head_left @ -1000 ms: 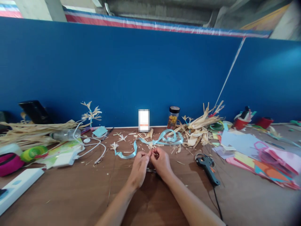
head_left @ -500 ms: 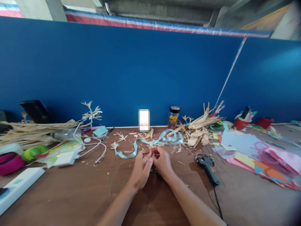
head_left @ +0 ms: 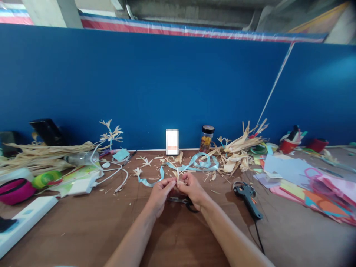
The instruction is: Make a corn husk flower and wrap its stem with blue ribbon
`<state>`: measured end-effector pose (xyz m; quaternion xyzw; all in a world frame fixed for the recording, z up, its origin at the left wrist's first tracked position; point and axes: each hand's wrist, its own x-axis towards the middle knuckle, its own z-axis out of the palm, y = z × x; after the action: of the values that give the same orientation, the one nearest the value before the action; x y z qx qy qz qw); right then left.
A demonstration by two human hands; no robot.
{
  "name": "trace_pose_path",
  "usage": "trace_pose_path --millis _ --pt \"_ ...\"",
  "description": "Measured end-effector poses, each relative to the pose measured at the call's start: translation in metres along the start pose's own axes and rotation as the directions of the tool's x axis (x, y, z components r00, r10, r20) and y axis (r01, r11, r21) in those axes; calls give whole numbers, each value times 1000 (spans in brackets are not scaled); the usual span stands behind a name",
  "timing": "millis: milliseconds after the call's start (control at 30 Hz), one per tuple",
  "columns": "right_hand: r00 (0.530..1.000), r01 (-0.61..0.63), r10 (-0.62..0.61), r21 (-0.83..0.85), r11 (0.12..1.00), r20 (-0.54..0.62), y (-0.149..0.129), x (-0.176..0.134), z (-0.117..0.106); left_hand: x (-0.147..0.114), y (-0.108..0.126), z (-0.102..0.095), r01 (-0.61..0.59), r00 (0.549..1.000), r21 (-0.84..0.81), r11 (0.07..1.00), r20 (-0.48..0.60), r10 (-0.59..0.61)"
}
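Note:
My left hand point(head_left: 160, 194) and my right hand point(head_left: 193, 189) meet at the middle of the table, fingertips pinched together. Between them is a small pale piece of corn husk point(head_left: 178, 175), its tip pointing up; the fingers cover its lower part. Under my hands lies a pair of scissors point(head_left: 178, 200) with black handles, partly hidden by the right hand. Just beyond the fingers, a light blue ribbon point(head_left: 194, 164) runs in loops across husk scraps. A small husk flower point(head_left: 137, 172) sits at the ribbon's left end.
A glue gun point(head_left: 247, 200) with a black cord lies at right, near coloured paper point(head_left: 286, 167). Dried husks point(head_left: 236, 159) are heaped beside a lidded jar point(head_left: 206, 140). At left are a husk-flower stem point(head_left: 111, 133), white cables, a pink case point(head_left: 16, 191) and a power strip point(head_left: 26, 222).
My hands have drawn slightly apart, the left moving left and lower, and the husk piece shows more between the fingertips. More of the scissors is visible. The whole view has shifted a little.

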<state>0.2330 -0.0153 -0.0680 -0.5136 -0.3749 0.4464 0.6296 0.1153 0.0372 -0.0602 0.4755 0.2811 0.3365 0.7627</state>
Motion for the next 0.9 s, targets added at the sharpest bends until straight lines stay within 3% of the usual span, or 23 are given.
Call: trace_pose_path --millis 367,700,900 --pt "998 -66 66 38 997 11 1 0 -2 4 -3 -8 -35 999 148 988 -10 37" --pt "992 -103 101 18 995 73 -5 -1 -5 -2 7 -4 -90 994 322 943 83 67" --pt "986 -137 138 -16 990 94 -8 -1 -8 -4 8 -3 -94 991 340 936 120 56"
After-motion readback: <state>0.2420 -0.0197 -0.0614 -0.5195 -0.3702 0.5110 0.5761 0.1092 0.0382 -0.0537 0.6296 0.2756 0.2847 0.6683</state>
